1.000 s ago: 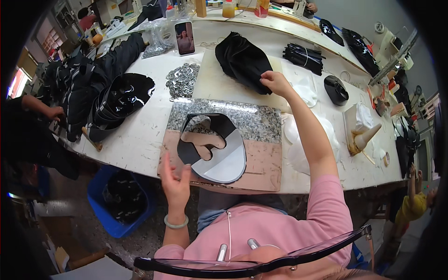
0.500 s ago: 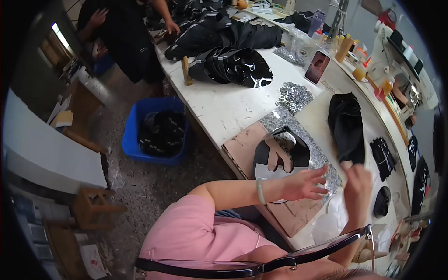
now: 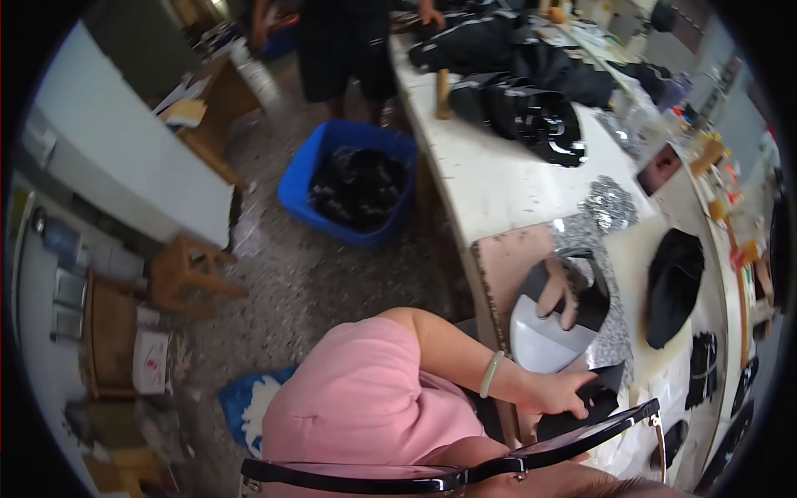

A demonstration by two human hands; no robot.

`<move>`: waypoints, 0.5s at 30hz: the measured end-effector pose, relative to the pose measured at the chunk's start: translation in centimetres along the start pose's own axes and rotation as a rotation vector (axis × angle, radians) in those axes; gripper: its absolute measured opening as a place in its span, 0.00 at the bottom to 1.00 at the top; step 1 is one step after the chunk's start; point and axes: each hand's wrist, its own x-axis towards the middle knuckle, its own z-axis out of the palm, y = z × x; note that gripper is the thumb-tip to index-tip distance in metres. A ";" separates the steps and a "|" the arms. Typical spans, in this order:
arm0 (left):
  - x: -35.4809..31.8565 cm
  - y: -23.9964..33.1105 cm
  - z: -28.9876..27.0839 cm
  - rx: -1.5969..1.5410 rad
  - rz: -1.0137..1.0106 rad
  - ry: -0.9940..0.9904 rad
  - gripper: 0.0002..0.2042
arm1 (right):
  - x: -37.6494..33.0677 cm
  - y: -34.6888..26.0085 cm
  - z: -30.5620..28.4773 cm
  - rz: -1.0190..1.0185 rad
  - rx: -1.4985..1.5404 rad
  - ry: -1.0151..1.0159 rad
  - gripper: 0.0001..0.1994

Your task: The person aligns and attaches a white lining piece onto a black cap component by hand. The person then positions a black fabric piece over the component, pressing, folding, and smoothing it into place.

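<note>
My left hand (image 3: 558, 393), a pale bangle on its wrist, is at the table's near edge. Its fingers and thumb close on a flat black piece (image 3: 604, 388), which looks like fabric or sheet material. My right hand is almost wholly hidden behind the glasses rim; a bit of skin shows below it, fingers not visible. Just beyond the left hand lies a rounded pale grey panel (image 3: 544, 336) joined to a black part, with a forked tan piece (image 3: 558, 292) on top. Beneath them are a tan board (image 3: 508, 249) and a speckled grey strip (image 3: 616, 328).
A pile of metal rings (image 3: 610, 203), stacked glossy black curved pieces (image 3: 552, 129) and a black cloth bundle (image 3: 674, 286) lie on the white table (image 3: 465, 178). On the floor stand a blue bin (image 3: 303, 195) and a wooden stool (image 3: 191, 270). Another person (image 3: 344, 50) stands beyond the bin.
The view has swung left and down. My left hand, which was spread above the grey panel, is now nearer me with a black piece in it. My right hand has dropped behind the glasses rim.
</note>
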 end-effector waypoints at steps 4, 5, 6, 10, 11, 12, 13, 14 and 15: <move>-1.3 -1.8 -1.2 0.248 0.177 -0.056 0.35 | 0.0 0.8 1.6 0.089 0.117 -0.090 0.19; -2.3 -1.5 -1.5 0.296 0.199 -0.045 0.36 | -0.2 0.8 1.9 0.090 0.138 -0.097 0.20; -2.7 -1.6 -1.6 0.345 0.219 -0.044 0.37 | -0.4 0.7 2.0 0.089 0.153 -0.101 0.21; -5.0 -2.1 -3.6 0.441 0.320 0.030 0.34 | 0.6 0.6 0.8 0.041 0.167 -0.319 0.28; -5.6 -2.1 -3.9 0.477 0.320 0.115 0.33 | 1.0 0.4 0.8 0.010 0.120 -0.334 0.28; -4.7 -3.0 -5.4 0.586 0.421 0.134 0.31 | 0.9 0.2 0.9 -0.055 0.076 -0.288 0.29; -5.8 -1.8 -5.0 0.410 0.271 0.104 0.29 | 0.9 -0.3 1.4 -0.105 0.013 -0.302 0.28; -5.9 -2.1 -5.5 0.455 0.336 0.089 0.27 | 0.7 -0.8 1.8 -0.149 -0.055 -0.315 0.26; -6.2 -1.9 -5.4 0.419 0.327 0.077 0.26 | 0.9 -1.2 2.0 -0.122 -0.034 -0.288 0.27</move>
